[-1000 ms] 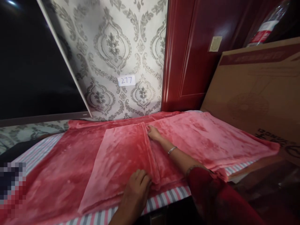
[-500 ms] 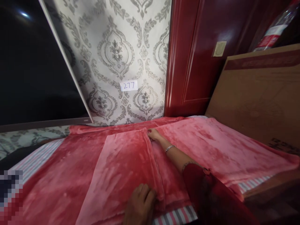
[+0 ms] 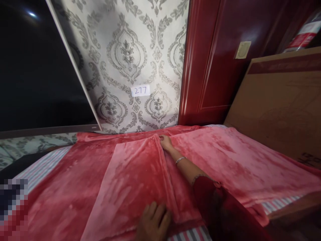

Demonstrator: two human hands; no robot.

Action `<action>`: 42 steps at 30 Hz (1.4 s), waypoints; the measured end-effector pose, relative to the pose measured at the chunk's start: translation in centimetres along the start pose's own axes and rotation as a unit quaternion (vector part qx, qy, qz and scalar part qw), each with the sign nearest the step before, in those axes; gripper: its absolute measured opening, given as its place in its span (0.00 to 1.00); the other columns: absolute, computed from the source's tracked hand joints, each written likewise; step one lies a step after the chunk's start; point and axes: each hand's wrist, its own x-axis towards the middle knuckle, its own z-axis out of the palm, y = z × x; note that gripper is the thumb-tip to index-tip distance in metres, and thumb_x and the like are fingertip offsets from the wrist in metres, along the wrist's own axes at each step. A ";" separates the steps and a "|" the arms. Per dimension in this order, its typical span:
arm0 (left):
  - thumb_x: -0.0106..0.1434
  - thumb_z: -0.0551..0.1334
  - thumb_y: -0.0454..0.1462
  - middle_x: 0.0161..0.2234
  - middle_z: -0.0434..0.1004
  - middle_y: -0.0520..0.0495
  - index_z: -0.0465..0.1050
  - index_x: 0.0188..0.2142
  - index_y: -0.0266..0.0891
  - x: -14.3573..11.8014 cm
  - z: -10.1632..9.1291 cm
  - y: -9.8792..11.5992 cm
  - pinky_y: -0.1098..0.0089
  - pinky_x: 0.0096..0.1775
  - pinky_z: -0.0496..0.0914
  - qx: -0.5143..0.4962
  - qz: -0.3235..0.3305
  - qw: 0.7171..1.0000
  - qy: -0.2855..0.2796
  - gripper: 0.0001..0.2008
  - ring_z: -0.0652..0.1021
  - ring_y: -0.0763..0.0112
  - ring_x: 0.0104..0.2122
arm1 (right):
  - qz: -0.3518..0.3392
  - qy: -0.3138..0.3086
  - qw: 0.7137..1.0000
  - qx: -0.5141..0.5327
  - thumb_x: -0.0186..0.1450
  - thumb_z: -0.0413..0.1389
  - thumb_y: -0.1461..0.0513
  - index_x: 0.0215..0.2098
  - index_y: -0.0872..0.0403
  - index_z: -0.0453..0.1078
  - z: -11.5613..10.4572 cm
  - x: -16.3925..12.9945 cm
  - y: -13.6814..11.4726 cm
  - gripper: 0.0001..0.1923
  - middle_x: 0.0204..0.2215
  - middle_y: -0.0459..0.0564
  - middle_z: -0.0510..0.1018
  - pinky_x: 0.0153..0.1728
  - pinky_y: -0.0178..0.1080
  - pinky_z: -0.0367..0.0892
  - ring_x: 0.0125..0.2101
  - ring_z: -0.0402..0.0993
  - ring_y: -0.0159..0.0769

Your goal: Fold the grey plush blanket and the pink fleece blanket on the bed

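Note:
A red fleece blanket [image 3: 225, 164] lies spread over a striped mattress, with a folded-over panel [image 3: 130, 180] lying on its left half. My right hand [image 3: 165, 142] reaches far out and pinches the far corner of that panel's edge near the wall. At the near edge, my left hand [image 3: 152, 222] grips the same fold, fingers curled over the fabric. A thin bangle sits on my right wrist, and a dark red sleeve covers the forearm.
Patterned wallpaper with a small label reading 277 [image 3: 140, 90] rises behind the bed. A dark screen [image 3: 35, 67] leans at the left, a red wooden door [image 3: 220, 57] stands at the right, and a large cardboard box [image 3: 283, 107] borders the bed's right side.
My right hand has pushed the far corner a little toward the wall. My left hand has slid down toward the near edge, and the view has shifted lower and to the left.

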 end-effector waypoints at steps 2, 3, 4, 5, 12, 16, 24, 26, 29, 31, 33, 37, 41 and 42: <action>0.64 0.54 0.27 0.38 0.82 0.45 0.74 0.43 0.42 0.1 -0.1 0.2 0.64 0.40 0.73 -0.001 -0.001 1.000 -0.007 0.14 0.79 0.62 0.37 | 0.001 -0.002 1.000 -0.017 0.66 0.56 0.66 0.53 0.58 0.75 -0.2 -0.2 -0.3 0.17 0.47 0.58 0.81 0.49 0.37 0.69 0.47 0.77 0.41; 0.64 0.54 0.27 0.38 0.82 0.46 0.74 0.43 0.42 0.1 -0.1 0.2 0.64 0.40 0.73 -0.001 0.000 1.000 -0.008 0.14 0.79 0.62 0.37 | -0.001 0.001 1.000 -0.027 0.66 0.55 0.66 0.53 0.59 0.75 -0.4 -0.4 -0.6 0.17 0.48 0.60 0.80 0.50 0.38 0.69 0.48 0.76 0.43; 0.63 0.54 0.27 0.38 0.82 0.46 0.74 0.42 0.42 0.1 -0.1 0.2 0.64 0.39 0.73 -0.001 0.001 1.000 -0.006 0.14 0.79 0.62 0.36 | -0.005 0.008 0.999 -0.037 0.67 0.53 0.67 0.54 0.61 0.73 -0.6 -0.6 -1.0 0.19 0.50 0.62 0.79 0.52 0.40 0.68 0.50 0.75 0.44; 0.63 0.55 0.27 0.38 0.81 0.46 0.74 0.42 0.43 0.1 0.0 0.3 0.64 0.40 0.73 0.000 0.001 1.000 -0.002 0.14 0.78 0.62 0.36 | -0.014 0.018 0.999 -0.046 0.67 0.51 0.67 0.57 0.61 0.71 -0.7 -0.9 -1.5 0.21 0.52 0.64 0.77 0.54 0.42 0.66 0.53 0.73 0.45; 0.63 0.54 0.28 0.37 0.79 0.45 0.72 0.42 0.41 -0.1 1.8 1.0 0.63 0.38 0.69 -0.026 -0.023 0.998 0.046 0.13 0.75 0.62 0.35 | -0.189 -0.055 0.965 -0.172 0.72 0.46 0.53 0.73 0.58 0.45 0.7 -4.4 -3.4 0.35 0.72 0.56 0.45 0.69 0.53 0.36 0.71 0.35 0.43; 0.65 0.53 0.30 0.33 0.77 0.45 0.72 0.37 0.41 -0.1 1.4 1.6 0.65 0.34 0.66 -0.063 -0.025 0.995 0.076 0.10 0.73 0.64 0.31 | -0.109 -0.148 0.956 -0.230 0.73 0.42 0.47 0.73 0.61 0.44 1.6 -5.4 -1.9 0.38 0.72 0.57 0.42 0.68 0.55 0.34 0.72 0.30 0.42; 0.71 0.50 0.40 0.51 0.79 0.43 0.74 0.52 0.43 6.1 -4.4 -10.0 0.62 0.55 0.70 -0.208 -0.175 0.955 -0.117 0.17 0.77 0.64 0.51 | -0.083 -0.125 0.963 -0.225 0.73 0.38 0.48 0.72 0.62 0.46 0.6 -4.9 -5.1 0.37 0.72 0.60 0.44 0.67 0.57 0.40 0.71 0.36 0.46; 0.70 0.50 0.42 0.62 0.70 0.38 0.66 0.61 0.37 8.7 -3.3 -15.0 0.57 0.62 0.64 -0.147 -0.237 0.940 -0.197 0.24 0.70 0.60 0.61 | -0.088 -0.102 0.965 -0.226 0.73 0.38 0.47 0.73 0.60 0.44 0.9 -5.1 -5.6 0.37 0.72 0.59 0.42 0.67 0.56 0.40 0.71 0.35 0.47; 0.70 0.50 0.44 0.69 0.55 0.34 0.56 0.67 0.31 10.8 0.0 -20.9 0.51 0.67 0.51 -0.041 -0.329 0.898 -0.291 0.30 0.56 0.56 0.69 | -0.095 -0.093 0.962 -0.240 0.73 0.40 0.46 0.73 0.58 0.45 1.8 -5.6 -4.7 0.37 0.72 0.57 0.43 0.68 0.57 0.37 0.71 0.34 0.46; 0.70 0.50 0.45 0.69 0.53 0.32 0.55 0.67 0.30 10.5 2.3 -23.0 0.43 0.67 0.47 -0.021 -0.358 0.884 -0.301 0.31 0.54 0.51 0.70 | -0.092 -0.097 0.959 -0.251 0.73 0.40 0.46 0.73 0.58 0.46 2.6 -5.9 -3.4 0.38 0.72 0.56 0.45 0.68 0.57 0.35 0.71 0.34 0.45; 0.70 0.49 0.46 0.70 0.51 0.31 0.55 0.67 0.30 9.2 4.0 -23.8 0.38 0.65 0.46 -0.015 -0.379 0.875 -0.300 0.32 0.52 0.49 0.70 | -0.090 -0.093 0.958 -0.257 0.73 0.40 0.45 0.72 0.59 0.47 3.1 -6.1 -2.2 0.38 0.72 0.55 0.45 0.68 0.57 0.36 0.71 0.33 0.45; 0.70 0.49 0.48 0.71 0.47 0.34 0.53 0.69 0.33 6.8 5.8 -24.2 0.37 0.65 0.45 -0.027 -0.401 0.868 -0.292 0.33 0.46 0.51 0.71 | -0.099 -0.085 0.958 -0.256 0.72 0.39 0.45 0.72 0.59 0.48 3.6 -5.9 -1.2 0.38 0.72 0.55 0.44 0.68 0.56 0.37 0.71 0.33 0.43; 0.68 0.52 0.49 0.71 0.47 0.36 0.55 0.68 0.35 6.6 6.3 -24.7 0.40 0.66 0.42 -0.075 -0.418 0.865 -0.266 0.34 0.45 0.53 0.71 | -0.094 -0.084 0.958 -0.259 0.72 0.39 0.45 0.72 0.58 0.47 3.5 -5.8 -1.3 0.38 0.72 0.54 0.44 0.68 0.55 0.38 0.71 0.34 0.44; 0.67 0.53 0.49 0.71 0.48 0.35 0.56 0.68 0.35 6.8 6.3 -24.8 0.40 0.66 0.42 -0.091 -0.426 0.863 -0.256 0.34 0.46 0.52 0.71 | -0.092 -0.086 0.958 -0.259 0.72 0.39 0.45 0.72 0.58 0.47 3.5 -5.9 -1.4 0.38 0.72 0.54 0.44 0.68 0.55 0.38 0.71 0.34 0.44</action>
